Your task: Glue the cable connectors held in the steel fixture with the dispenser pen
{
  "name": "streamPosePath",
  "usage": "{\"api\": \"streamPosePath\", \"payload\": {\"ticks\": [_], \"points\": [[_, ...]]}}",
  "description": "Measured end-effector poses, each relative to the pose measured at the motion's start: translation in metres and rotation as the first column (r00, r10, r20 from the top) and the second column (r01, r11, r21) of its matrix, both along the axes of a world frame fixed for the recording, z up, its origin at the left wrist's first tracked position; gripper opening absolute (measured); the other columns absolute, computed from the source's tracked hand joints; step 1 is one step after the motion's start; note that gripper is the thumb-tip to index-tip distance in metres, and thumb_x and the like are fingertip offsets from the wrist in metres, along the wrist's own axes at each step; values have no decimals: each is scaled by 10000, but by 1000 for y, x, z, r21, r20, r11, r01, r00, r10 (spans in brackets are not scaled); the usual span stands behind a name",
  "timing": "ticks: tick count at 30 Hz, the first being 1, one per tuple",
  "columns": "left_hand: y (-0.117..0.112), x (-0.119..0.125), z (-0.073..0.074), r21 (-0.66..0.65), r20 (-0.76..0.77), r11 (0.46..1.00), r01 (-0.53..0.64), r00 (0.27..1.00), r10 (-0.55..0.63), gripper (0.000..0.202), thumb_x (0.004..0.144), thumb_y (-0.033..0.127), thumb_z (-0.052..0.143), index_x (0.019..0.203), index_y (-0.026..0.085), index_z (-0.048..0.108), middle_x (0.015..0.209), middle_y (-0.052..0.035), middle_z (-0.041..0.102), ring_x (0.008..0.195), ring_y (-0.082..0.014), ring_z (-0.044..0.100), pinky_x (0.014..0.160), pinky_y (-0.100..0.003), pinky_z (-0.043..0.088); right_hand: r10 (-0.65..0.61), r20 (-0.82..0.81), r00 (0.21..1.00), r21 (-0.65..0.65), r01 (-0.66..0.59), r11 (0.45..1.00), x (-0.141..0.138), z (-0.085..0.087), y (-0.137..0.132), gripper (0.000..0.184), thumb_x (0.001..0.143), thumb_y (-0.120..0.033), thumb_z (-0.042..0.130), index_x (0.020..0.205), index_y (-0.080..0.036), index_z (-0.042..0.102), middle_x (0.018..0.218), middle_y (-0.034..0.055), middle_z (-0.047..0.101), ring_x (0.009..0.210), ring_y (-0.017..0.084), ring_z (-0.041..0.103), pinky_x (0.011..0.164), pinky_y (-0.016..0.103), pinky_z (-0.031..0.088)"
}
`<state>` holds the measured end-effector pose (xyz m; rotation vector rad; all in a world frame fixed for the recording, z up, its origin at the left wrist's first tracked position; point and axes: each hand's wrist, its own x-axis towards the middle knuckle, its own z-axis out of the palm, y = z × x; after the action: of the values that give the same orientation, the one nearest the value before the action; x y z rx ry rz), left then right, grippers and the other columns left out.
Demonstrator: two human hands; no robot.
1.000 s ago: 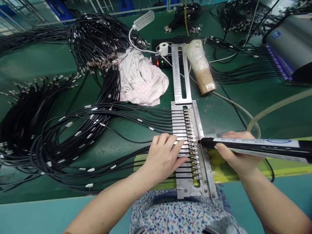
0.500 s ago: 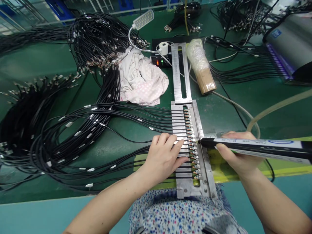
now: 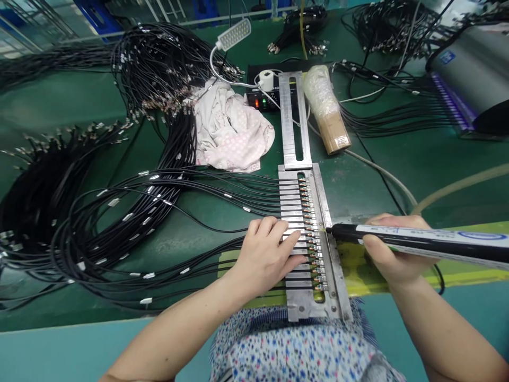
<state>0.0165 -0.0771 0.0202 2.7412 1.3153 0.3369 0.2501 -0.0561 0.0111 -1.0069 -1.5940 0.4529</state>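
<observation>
A row of black cables with small metal connector ends (image 3: 308, 212) lies side by side in the slots of a metal fixture (image 3: 299, 305). My left hand (image 3: 264, 254) rests on the cables and the fixture, fingers loosely spread, thumb and index apart beside the connectors. In my right hand (image 3: 400, 252) is a long black glue syringe (image 3: 382, 236) with a white label. Its fine tip points left, close to the middle of the connector row; whether it touches a connector I cannot tell. The fixture's near end reaches over the table edge toward my lap.
A slotted metal plate (image 3: 284, 116) extends behind the fixture. Cable bundles (image 3: 159, 69) and a crumpled cloth (image 3: 234, 130) lie left. A wrapped block (image 3: 334, 130), a pale hose (image 3: 457, 185) and a grey machine with purple light (image 3: 473, 74) are right. A lamp (image 3: 234, 34) stands behind.
My right hand has drawn back slightly to the right with the glue syringe, its tip now a little farther from the connectors. My left hand stays in place.
</observation>
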Motion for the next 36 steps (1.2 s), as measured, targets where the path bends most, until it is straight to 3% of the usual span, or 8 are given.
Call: {"api": "streamPosePath", "payload": {"ticks": [3, 13, 21, 36], "points": [[-1, -1, 0, 8, 15, 1000, 16, 1000, -16, 340, 898, 444, 460, 1079, 182, 580, 1029, -95, 577, 945, -258, 438, 736, -380, 323, -3, 7, 1000, 118, 2, 993, -1, -4, -1, 210, 658, -170, 696, 808, -234, 563, 618, -19, 560, 523, 166, 570, 453, 320, 488], [-2, 1, 3, -43, 21, 999, 4, 1000, -4, 344, 901, 433, 463, 1070, 159, 585, 1019, -83, 589, 923, -248, 437, 732, -373, 313, -43, 115, 992, 74, 34, 997, 2, -12, -4, 209, 675, -182, 705, 807, -264, 564, 677, -3, 577, 562, 195, 586, 499, 376, 500], [-1, 1, 3, -57, 24, 998, 4, 1000, -3, 335, 900, 428, 467, 1059, 159, 587, 1026, -87, 586, 919, -244, 430, 731, -374, 318, -37, 103, 994, 81, 29, 996, 5, -18, -6, 290, 677, -174, 707, 907, -284, 569, 722, -3, 586, 601, 197, 583, 529, 386, 499], [-2, 0, 3, -73, 38, 997, 7, 999, -5, 333, 903, 426, 464, 1060, 157, 583, 1024, -89, 583, 923, -242, 429, 736, -374, 321, -29, 107, 994, 39, 25, 999, 8, -18, -8, 261, 677, -210, 706, 895, -282, 582, 736, -5, 606, 617, 188, 595, 546, 375, 511]]}}
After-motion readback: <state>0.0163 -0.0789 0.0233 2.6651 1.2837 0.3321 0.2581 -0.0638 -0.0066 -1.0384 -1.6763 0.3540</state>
